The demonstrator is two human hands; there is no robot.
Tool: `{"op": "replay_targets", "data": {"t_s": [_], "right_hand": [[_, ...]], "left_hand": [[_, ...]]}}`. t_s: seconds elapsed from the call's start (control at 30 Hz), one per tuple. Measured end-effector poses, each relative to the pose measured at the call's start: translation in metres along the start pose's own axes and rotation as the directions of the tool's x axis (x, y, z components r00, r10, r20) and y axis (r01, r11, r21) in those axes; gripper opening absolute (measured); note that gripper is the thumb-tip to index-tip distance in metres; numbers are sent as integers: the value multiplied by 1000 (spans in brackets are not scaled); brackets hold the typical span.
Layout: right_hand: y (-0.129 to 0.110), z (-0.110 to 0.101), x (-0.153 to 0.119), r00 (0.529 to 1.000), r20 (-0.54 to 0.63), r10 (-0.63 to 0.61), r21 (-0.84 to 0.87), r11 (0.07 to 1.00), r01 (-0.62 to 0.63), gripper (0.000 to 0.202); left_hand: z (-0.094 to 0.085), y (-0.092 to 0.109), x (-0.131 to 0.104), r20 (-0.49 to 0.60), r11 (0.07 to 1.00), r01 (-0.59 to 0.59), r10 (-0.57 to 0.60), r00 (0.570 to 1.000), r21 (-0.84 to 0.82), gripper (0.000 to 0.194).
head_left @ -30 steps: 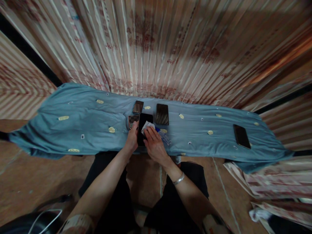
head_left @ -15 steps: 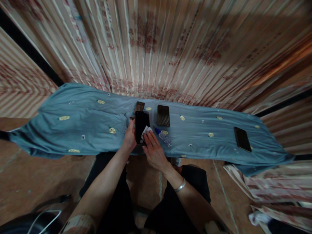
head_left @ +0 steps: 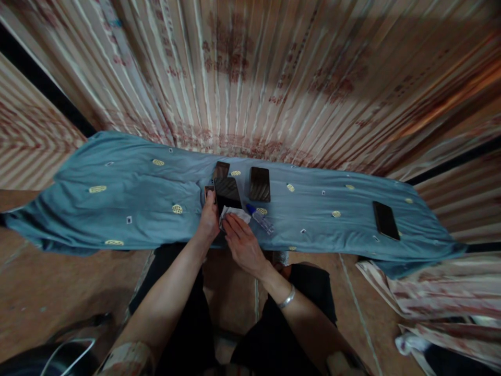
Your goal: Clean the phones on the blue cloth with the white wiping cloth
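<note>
Black phone (head_left: 228,191) mid-length on the bench (head_left: 78,214), long axis running near to far, far end canted left. Left hand (head_left: 210,220) grips its left side; right hand (head_left: 242,245) holds white cloth (head_left: 236,212) to its near end.

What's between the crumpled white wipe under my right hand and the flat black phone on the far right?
Head view: a clear, blue-capped plastic bottle lies by the white wipe, then bare patterned blue fabric up to the black phone.

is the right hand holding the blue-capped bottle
No, the blue-capped bottle lies on the teal tablecloth, while the right hand has its fingers on a white wipe.
</note>
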State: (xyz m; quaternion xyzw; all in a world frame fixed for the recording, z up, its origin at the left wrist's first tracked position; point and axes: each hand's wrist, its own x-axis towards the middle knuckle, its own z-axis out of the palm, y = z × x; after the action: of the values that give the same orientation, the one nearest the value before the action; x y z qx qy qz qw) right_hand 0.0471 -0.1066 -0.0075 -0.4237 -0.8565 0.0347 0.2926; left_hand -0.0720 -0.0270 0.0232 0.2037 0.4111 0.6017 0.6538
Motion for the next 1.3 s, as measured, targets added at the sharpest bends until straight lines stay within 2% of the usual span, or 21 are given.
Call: {"op": "replay_targets", "data": {"t_s": [0.1,0.2,0.33,0.53,0.7,0.8,0.9,0.97,1.03,1.13,1.2,1.27,1.3], "right_hand": [[4,-4,4,1000,-11,-22,0,1000,22,44],[7,-7,7,1000,5,-22,-7,1000,22,42],[8,-11,7,1000,18,-24,-21,999,24,41],[14,-22,2,999,-29,-44,-62,997,43,39],[26,-30,-4,997,-75,26,-30,999,-28,39],[38,-34,-6,972,-179,152,112,985,-134,37],[53,-38,-6,880,-258,399,373,881,-291,30],[64,-43,-4,779,-234,582,551,739,-387,26],[74,-47,-2,693,-180,698,690,592,-417,25],[85,-50,1,641,-51,766,829,391,-401,30],[89,-49,2,622,34,782,879,272,-391,34],[91,-46,2,619,89,781,896,209,-392,38],[92,-45,3,622,89,778,889,220,-402,41]], "left_hand": [[3,-3,-1,-39,997,77,-76,996,16,49],[6,-3,-3,-28,991,133,-133,991,6,52],[9,-1,-5,26,988,154,-154,988,-19,54],[13,-1,-7,48,987,148,-145,988,-58,57],[10,1,-7,59,989,128,-124,991,-76,55],[10,6,-7,68,985,147,-141,988,-94,52],[17,9,-9,57,980,168,-163,985,-109,50],[26,9,-9,48,981,162,-158,986,-105,49],[37,8,-8,60,985,145,-140,988,-90,49],[55,4,-3,172,979,198,-186,968,-55,48],[66,2,3,203,976,217,-205,957,-36,48],[74,-1,9,206,971,236,-226,952,-29,48],[77,-3,13,206,968,251,-240,949,-27,48]]}}
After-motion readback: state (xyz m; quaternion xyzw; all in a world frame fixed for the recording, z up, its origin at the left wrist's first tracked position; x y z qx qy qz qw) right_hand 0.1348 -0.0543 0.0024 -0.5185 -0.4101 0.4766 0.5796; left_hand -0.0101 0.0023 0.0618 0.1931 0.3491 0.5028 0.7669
